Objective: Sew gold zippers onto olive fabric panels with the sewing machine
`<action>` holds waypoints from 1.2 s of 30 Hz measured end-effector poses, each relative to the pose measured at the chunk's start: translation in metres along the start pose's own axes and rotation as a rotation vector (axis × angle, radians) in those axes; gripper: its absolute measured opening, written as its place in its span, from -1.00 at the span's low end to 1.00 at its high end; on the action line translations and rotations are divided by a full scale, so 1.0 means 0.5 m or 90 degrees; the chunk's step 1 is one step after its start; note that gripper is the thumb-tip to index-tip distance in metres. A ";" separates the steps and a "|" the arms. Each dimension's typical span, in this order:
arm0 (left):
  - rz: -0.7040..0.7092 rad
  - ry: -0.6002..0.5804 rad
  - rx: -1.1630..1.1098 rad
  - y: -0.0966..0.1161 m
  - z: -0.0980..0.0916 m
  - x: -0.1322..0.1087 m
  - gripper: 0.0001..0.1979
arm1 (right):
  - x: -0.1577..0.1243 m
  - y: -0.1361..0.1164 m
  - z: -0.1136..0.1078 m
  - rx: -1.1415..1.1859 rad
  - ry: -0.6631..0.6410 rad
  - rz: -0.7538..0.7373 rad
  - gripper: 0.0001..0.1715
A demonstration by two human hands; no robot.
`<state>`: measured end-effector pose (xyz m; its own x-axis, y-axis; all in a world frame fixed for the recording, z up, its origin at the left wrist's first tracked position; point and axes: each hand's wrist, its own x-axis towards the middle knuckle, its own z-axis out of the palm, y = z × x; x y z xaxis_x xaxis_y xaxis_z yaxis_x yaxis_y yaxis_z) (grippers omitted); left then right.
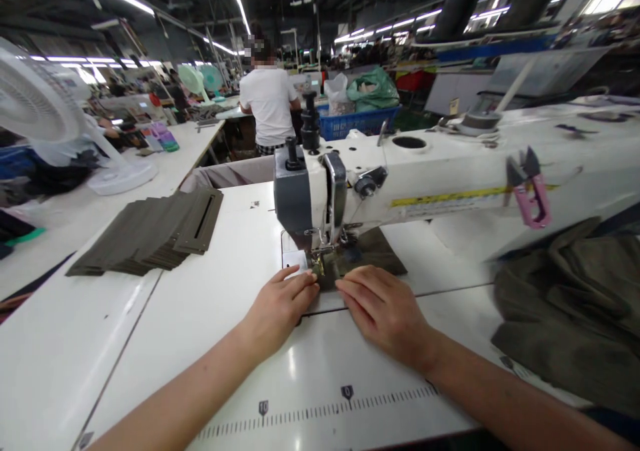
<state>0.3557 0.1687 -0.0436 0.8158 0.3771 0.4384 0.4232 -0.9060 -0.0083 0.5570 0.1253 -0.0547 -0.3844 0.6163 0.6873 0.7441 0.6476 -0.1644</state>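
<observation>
A dark olive fabric piece [373, 256] lies under the needle area of a white sewing machine [325, 197]. My left hand [285, 301] is at its left front corner, fingers closed together with the tips on the cloth. On the front edge, right of the needle, my right hand [385, 307] is closed with fingertips and thumb pinching the cloth. The presser foot [320, 257] comes down between the two hands. Part of the cloth behind the right fingers is hidden.
A fanned stack of olive fabric panels [150, 231] lies on the left. Bunched olive cloth [570, 317] is at the right. Pink-handled thread snips [533, 194] rest against the machine arm. A white fan [107, 151] stands far left. Ahead, a person [273, 101] faces away near a blue crate [350, 125].
</observation>
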 end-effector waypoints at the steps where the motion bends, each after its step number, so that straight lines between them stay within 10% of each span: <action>1: 0.012 0.006 0.004 0.002 0.000 -0.002 -0.74 | 0.001 -0.001 0.002 -0.018 -0.004 -0.005 -0.75; 36: -0.023 0.037 0.075 -0.023 0.025 0.036 -0.69 | 0.039 0.046 0.054 -0.001 -0.102 0.032 -0.69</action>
<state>0.3705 0.1885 -0.0468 0.7766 0.3934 0.4920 0.4977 -0.8620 -0.0963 0.5519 0.1641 -0.0641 -0.4293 0.7111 0.5568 0.7651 0.6139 -0.1942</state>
